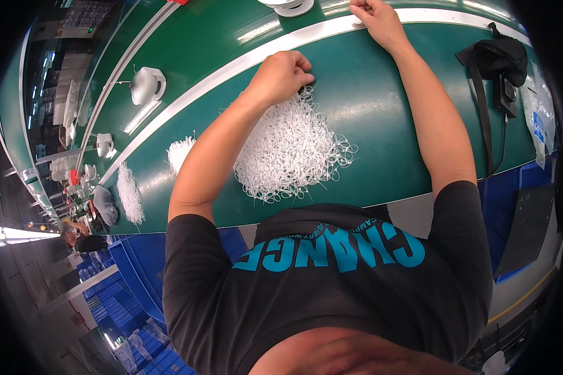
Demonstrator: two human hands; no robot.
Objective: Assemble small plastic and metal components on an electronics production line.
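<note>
One view, head: we find the left hand, fingers curled, at the far edge of the pile of white looped strands on the green bench; the right hand, fingers bent, is at the white rail. We cannot tell whether either grips anything. Interlocked loops could snag — one pull might drag neighbours out.

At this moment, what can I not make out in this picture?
Head view:
Left hand: curled fingers hide whether it holds anything.
Right hand: too small to tell what it touches.
White device, top: cut off by upper edge.
Large white pile: left forearm covers part.
</note>
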